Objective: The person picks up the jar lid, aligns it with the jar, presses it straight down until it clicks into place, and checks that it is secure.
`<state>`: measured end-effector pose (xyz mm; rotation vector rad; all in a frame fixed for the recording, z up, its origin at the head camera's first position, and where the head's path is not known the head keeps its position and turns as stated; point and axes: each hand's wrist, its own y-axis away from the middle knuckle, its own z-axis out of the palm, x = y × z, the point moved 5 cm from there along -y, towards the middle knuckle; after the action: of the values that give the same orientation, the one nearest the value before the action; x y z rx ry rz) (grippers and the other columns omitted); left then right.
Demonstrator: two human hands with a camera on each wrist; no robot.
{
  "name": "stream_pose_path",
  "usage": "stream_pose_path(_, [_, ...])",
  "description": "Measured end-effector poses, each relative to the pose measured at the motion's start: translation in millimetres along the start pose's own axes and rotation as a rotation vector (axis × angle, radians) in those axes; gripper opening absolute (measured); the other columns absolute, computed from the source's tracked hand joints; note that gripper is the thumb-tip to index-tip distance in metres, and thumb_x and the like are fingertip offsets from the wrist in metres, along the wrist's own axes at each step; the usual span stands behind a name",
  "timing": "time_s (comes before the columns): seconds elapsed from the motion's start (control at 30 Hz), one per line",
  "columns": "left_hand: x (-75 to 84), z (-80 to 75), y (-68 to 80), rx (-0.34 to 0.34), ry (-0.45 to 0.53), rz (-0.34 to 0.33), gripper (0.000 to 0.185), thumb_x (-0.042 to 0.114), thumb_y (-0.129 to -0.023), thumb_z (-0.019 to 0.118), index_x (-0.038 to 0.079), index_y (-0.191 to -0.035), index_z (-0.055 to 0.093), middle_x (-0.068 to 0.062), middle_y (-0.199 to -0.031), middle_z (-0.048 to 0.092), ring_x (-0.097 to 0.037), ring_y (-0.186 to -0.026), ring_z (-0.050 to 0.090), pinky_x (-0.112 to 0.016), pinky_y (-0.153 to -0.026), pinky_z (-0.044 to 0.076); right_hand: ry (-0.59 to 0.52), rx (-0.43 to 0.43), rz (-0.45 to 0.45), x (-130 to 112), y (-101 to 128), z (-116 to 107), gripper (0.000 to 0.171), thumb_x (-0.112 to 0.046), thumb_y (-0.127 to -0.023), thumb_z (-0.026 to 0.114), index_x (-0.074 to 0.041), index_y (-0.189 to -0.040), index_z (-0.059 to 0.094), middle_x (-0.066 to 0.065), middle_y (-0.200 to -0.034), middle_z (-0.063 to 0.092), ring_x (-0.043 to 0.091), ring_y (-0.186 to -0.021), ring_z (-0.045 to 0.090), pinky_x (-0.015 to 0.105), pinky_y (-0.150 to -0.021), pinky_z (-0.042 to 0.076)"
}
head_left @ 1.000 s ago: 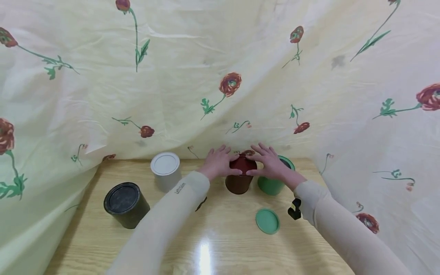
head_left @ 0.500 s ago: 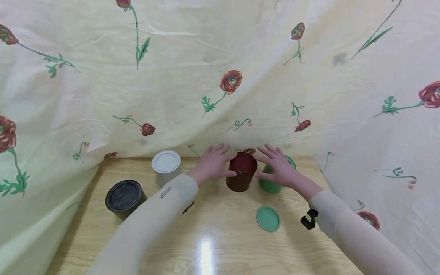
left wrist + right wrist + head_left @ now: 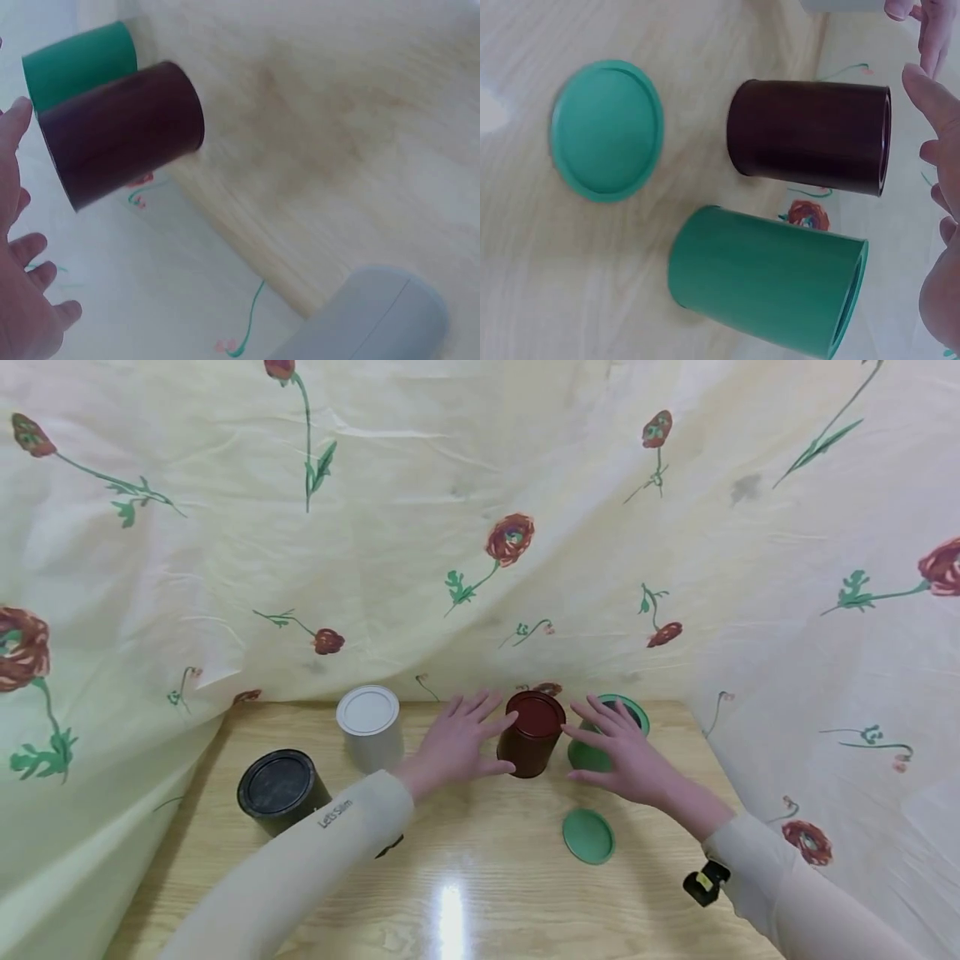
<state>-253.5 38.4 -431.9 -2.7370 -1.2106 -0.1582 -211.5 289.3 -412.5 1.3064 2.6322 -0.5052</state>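
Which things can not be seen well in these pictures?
- Green can, head view: the right hand covers much of it, and what is inside cannot be made out.
- White can, right wrist view: cut off by the top edge.
- Left hand, left wrist view: cut off by the left edge, only part shows.
- Table, left wrist view: blurred.

A white lidded can (image 3: 368, 727) stands left of centre on the wooden desk (image 3: 480, 893), a black lidded can (image 3: 279, 790) at lower left. Flower-printed cream cloth (image 3: 420, 527) fills the upper frame.
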Motion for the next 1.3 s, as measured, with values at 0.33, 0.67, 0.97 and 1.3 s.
stream_pose_path(0.33, [8.9, 27.0, 21.7, 0.031, -0.015, 0.004, 0.086, 0.075, -0.094, 0.064, 0.03, -0.165, 0.044, -0.008, -0.175, 0.032, -0.033, -0.162, 0.027, -0.059, -0.13, 0.023, -0.034, 0.068, -0.065, -10, 31, 12, 0.071, -0.047, -0.089, 0.085, -0.007, -0.145, 0.067, 0.019, -0.165, 0.046, 0.046, -0.159, 0.026, 0.078, -0.123, 0.011])
stream_pose_path(0.67, [20.9, 53.4, 35.9, 0.001, 0.03, 0.015, 0.087, 0.073, -0.094, 0.065, 0.029, -0.166, 0.043, -0.008, -0.174, 0.034, -0.032, -0.163, 0.026, -0.06, -0.13, 0.022, -0.022, 0.12, -0.09, -9, 62, 29, 0.077, -0.06, -0.091, 0.077, -0.006, -0.145, 0.066, 0.023, -0.16, 0.049, 0.051, -0.153, 0.034, 0.072, -0.127, 0.01])
stream_pose_path(0.97, [41.3, 74.5, 34.5, -0.078, 0.03, -0.01, 0.089, 0.075, -0.094, 0.064, 0.031, -0.167, 0.04, -0.004, -0.174, 0.033, -0.029, -0.163, 0.024, -0.057, -0.131, 0.021, -0.015, 0.105, -0.061, 1, 86, 46, 0.082, -0.039, -0.076, 0.094, -0.006, -0.146, 0.065, 0.016, -0.165, 0.047, 0.046, -0.155, 0.033, 0.054, -0.132, 0.003])
stream_pose_path(1.3, [63.6, 113.7, 27.5, -0.067, -0.001, -0.027, 0.09, 0.082, -0.091, 0.06, 0.033, -0.165, 0.043, -0.005, -0.173, 0.036, -0.028, -0.163, 0.026, -0.058, -0.13, 0.024, -0.027, 0.097, -0.02, 14, 108, 61, 0.086, -0.042, -0.076, 0.094, -0.004, -0.146, 0.064, 0.016, -0.165, 0.046, 0.023, -0.164, 0.019, 0.067, -0.129, 0.013])
